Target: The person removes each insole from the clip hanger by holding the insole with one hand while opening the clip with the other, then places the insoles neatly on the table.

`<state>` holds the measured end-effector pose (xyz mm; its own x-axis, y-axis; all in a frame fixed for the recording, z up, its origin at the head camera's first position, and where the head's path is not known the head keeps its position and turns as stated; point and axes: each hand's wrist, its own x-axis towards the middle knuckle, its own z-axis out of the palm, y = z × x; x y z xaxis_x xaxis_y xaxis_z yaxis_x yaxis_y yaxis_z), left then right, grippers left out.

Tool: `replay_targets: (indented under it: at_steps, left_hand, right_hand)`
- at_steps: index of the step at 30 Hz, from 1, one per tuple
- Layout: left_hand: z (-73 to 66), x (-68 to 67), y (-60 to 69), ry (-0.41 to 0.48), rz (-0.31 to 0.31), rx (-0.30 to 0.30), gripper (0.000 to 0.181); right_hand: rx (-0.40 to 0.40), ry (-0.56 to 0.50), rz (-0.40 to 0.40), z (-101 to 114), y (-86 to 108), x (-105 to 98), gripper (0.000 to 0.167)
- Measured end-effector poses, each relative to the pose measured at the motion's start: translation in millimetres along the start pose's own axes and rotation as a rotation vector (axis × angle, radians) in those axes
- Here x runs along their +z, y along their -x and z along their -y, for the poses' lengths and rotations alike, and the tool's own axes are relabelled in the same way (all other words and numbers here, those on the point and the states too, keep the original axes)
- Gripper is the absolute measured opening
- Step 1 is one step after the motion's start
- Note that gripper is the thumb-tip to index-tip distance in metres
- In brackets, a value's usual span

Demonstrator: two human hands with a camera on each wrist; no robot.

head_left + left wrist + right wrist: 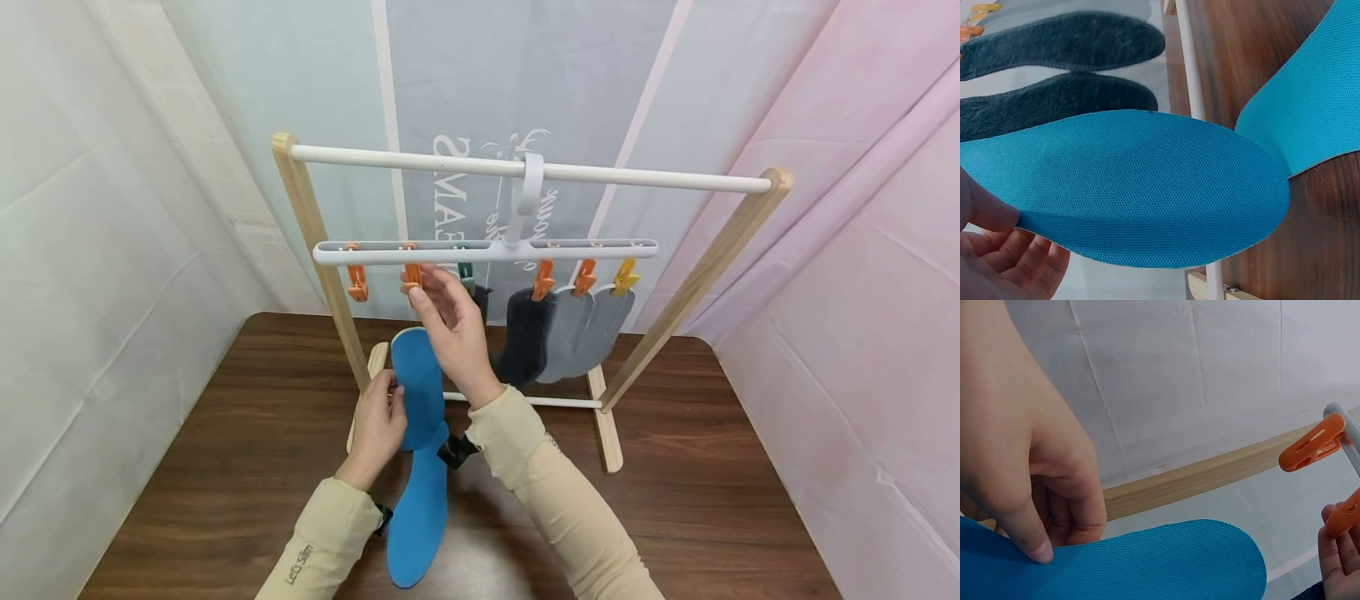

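While an orange clip [357,286] hangs at the left end of the white hanger [480,255], your left hand [378,427] pinches an upright blue insole [420,385] by its edge. Near its lower end, a second blue insole [420,517] lies on the tabletop [697,500]. Your right hand [456,325] grips another orange clip [412,274], above the held insole and apart from it. Further right, dark insoles [525,337] and grey insoles [570,337] hang from clips [584,277].

Grey backdrop [480,67] with printed lettering [449,171] at 12 o'clock; pink curtain [847,167] at 2; white cloth [75,250] at 9. Brown table [712,500] from 4 to 8 o'clock
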<state>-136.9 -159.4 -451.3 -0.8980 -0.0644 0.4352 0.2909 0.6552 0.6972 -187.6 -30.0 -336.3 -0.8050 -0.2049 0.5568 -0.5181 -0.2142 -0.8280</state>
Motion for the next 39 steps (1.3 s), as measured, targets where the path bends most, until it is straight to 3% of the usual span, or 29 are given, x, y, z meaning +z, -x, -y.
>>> replay_targets:
  at_steps: [24, 39]
  left_hand:
    - [1.2, -2.3, 7.8, -0.013, -0.021, -0.017, 0.012]
    - [1.4, -6.7, 10.1, -0.010, -0.025, -0.041, 0.013]
  right_hand:
    - [-0.004, -0.006, 0.007, 1.6, 1.1, 1.3, 0.041]
    - [0.052, -0.020, 0.036, -5.2, 10.7, -1.2, 0.045]
